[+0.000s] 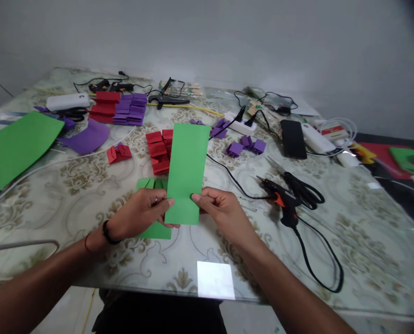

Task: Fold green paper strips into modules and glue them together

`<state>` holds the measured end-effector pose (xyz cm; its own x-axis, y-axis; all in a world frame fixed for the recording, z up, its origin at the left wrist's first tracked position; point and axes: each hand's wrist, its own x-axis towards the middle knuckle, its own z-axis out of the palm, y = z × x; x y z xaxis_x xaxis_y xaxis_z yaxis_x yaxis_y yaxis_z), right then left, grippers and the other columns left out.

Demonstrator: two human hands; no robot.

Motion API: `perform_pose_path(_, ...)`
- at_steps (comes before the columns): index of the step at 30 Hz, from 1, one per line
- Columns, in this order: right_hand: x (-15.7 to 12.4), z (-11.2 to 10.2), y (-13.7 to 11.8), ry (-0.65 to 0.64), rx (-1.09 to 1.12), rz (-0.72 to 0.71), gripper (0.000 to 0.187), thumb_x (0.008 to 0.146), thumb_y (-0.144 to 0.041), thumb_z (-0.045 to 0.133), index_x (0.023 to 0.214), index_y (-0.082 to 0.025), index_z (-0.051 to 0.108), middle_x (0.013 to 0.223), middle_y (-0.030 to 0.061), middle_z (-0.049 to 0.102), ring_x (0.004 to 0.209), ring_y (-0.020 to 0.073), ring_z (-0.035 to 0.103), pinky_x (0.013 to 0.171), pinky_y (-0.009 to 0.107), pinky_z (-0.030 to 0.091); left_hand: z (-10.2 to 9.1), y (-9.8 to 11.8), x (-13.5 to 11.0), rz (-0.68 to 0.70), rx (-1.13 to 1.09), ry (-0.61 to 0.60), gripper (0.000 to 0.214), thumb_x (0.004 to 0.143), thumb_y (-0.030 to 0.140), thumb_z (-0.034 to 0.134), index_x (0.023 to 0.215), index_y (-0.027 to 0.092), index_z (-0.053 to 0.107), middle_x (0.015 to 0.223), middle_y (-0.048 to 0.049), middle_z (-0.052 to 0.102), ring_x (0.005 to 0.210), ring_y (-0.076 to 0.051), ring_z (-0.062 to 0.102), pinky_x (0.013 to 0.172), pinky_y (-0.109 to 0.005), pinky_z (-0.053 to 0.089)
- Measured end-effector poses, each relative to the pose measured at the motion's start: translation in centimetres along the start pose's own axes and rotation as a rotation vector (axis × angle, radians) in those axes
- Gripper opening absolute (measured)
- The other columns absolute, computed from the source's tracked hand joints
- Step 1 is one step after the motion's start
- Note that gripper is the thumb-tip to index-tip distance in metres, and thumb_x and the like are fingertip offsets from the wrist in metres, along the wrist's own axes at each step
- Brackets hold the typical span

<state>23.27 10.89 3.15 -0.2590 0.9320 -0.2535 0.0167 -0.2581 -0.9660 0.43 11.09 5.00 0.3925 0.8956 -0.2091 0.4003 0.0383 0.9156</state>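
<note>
A long strip of green paper [188, 167] stands nearly upright between my hands, above the table. My left hand [142, 213] pinches its left edge near the bottom, thumb on the front face. On the opposite edge, my right hand [223, 211] grips it in the same way, with its fingers behind the sheet. Under my left hand lies more green paper [158, 231], partly covered by that hand and the strip. Just behind the strip are red folded paper pieces [157, 152], partly hidden by it.
A black glue gun [283, 199] and scissors [304, 190] lie to the right, with a phone [293, 139] beyond. Purple folded pieces [247, 145] sit near a white power strip [240, 124]. Leftward are a large green sheet [22, 148] and purple paper [87, 137]. Cables cross the table [99, 264].
</note>
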Motion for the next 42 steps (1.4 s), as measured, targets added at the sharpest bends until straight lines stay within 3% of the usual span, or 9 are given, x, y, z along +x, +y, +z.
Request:
perform_pose_path(5, -0.08, 0.31, 0.12, 0.005, -0.016, 0.012, 0.052, 0.082, -0.068, 0.081, 0.069, -0.022, 0.06, 0.063, -0.0039, 0.054, 0.062, 0.0146, 0.053, 0.065, 0.03, 0.047, 0.04, 0.08, 0.16, 0.048, 0.14, 0.098, 0.044, 0.099, 0.049, 0.052, 0.065, 0.022, 0.044, 0.056, 0.0044, 0.048, 0.053, -0.013, 0.05, 0.051, -0.025, 0.037)
perform_pose_path(9, -0.2, 0.55, -0.3, -0.049, -0.061, 0.02, 0.054, 0.08, -0.069, 0.081, 0.067, -0.022, 0.059, 0.059, -0.0052, 0.05, 0.056, 0.0121, 0.043, 0.056, 0.027, 0.036, 0.06, -0.15, 0.2, 0.058, 0.168, 0.192, 0.047, 0.099, 0.052, 0.053, 0.064, 0.022, 0.042, 0.058, 0.0045, 0.042, 0.056, -0.012, 0.04, 0.051, -0.026, 0.03)
perform_pose_path(14, -0.12, 0.57, -0.46, -0.058, -0.071, 0.012, 0.052, 0.082, -0.069, 0.079, 0.07, -0.021, 0.065, 0.064, -0.0028, 0.057, 0.061, 0.0142, 0.05, 0.06, 0.028, 0.041, -0.09, -0.01, -0.01, 0.075, 0.186, 0.156, 0.049, 0.098, 0.05, 0.055, 0.061, 0.022, 0.038, 0.058, 0.0052, 0.034, 0.055, -0.011, 0.032, 0.051, -0.026, 0.024)
perform_pose_path(19, -0.1, 0.52, -0.34, -0.043, -0.093, 0.003, 0.052, 0.082, -0.068, 0.078, 0.066, -0.021, 0.062, 0.061, -0.0025, 0.057, 0.059, 0.0138, 0.048, 0.056, 0.028, 0.036, 0.03, 0.08, 0.0, 0.072, 0.138, 0.154, 0.049, 0.097, 0.05, 0.055, 0.062, 0.023, 0.034, 0.059, 0.0059, 0.029, 0.055, -0.011, 0.029, 0.051, -0.027, 0.023)
perform_pose_path(23, -0.24, 0.44, -0.62, -0.068, -0.122, 0.013, 0.052, 0.083, -0.067, 0.078, 0.065, -0.021, 0.062, 0.062, -0.0024, 0.056, 0.058, 0.013, 0.044, 0.055, 0.028, 0.032, -0.02, 0.04, 0.09, 0.091, 0.133, 0.18, 0.047, 0.098, 0.048, 0.053, 0.063, 0.023, 0.036, 0.061, 0.0052, 0.033, 0.057, -0.012, 0.033, 0.053, -0.027, 0.026)
perform_pose_path(27, -0.13, 0.41, -0.48, -0.072, -0.05, 0.014, 0.049, 0.083, -0.068, 0.079, 0.076, -0.02, 0.069, 0.066, -0.0023, 0.058, 0.06, 0.0135, 0.046, 0.058, 0.028, 0.035, -0.1, 0.1, -0.03, 0.08, 0.165, 0.12, 0.047, 0.099, 0.049, 0.052, 0.063, 0.022, 0.037, 0.06, 0.0049, 0.034, 0.056, -0.012, 0.033, 0.053, -0.028, 0.025)
perform_pose_path(32, -0.11, 0.54, -0.13, -0.033, -0.085, 0.032, 0.053, 0.081, -0.07, 0.079, 0.071, -0.02, 0.064, 0.061, -0.0041, 0.053, 0.057, 0.0122, 0.041, 0.056, 0.028, 0.03, 0.14, -0.09, 0.12, 0.081, 0.157, 0.139, 0.046, 0.098, 0.048, 0.053, 0.064, 0.023, 0.034, 0.06, 0.006, 0.03, 0.056, -0.011, 0.03, 0.052, -0.027, 0.024)
perform_pose_path(36, -0.28, 0.57, -0.29, -0.067, -0.115, 0.032, 0.056, 0.082, -0.072, 0.078, 0.067, -0.021, 0.059, 0.059, -0.006, 0.045, 0.055, 0.0111, 0.034, 0.054, 0.028, 0.025, 0.13, -0.23, 0.24, 0.046, 0.144, 0.131, 0.045, 0.098, 0.052, 0.051, 0.066, 0.022, 0.042, 0.062, 0.0047, 0.035, 0.057, -0.013, 0.034, 0.052, -0.027, 0.026)
perform_pose_path(42, -0.09, 0.29, -0.22, -0.015, -0.116, -0.002, 0.053, 0.084, -0.068, 0.077, 0.068, -0.02, 0.062, 0.061, -0.0036, 0.053, 0.057, 0.0123, 0.041, 0.056, 0.028, 0.03, 0.1, -0.25, 0.17, 0.049, 0.094, 0.079, 0.043, 0.097, 0.051, 0.053, 0.066, 0.021, 0.046, 0.061, 0.0044, 0.039, 0.057, -0.013, 0.038, 0.052, -0.027, 0.028)
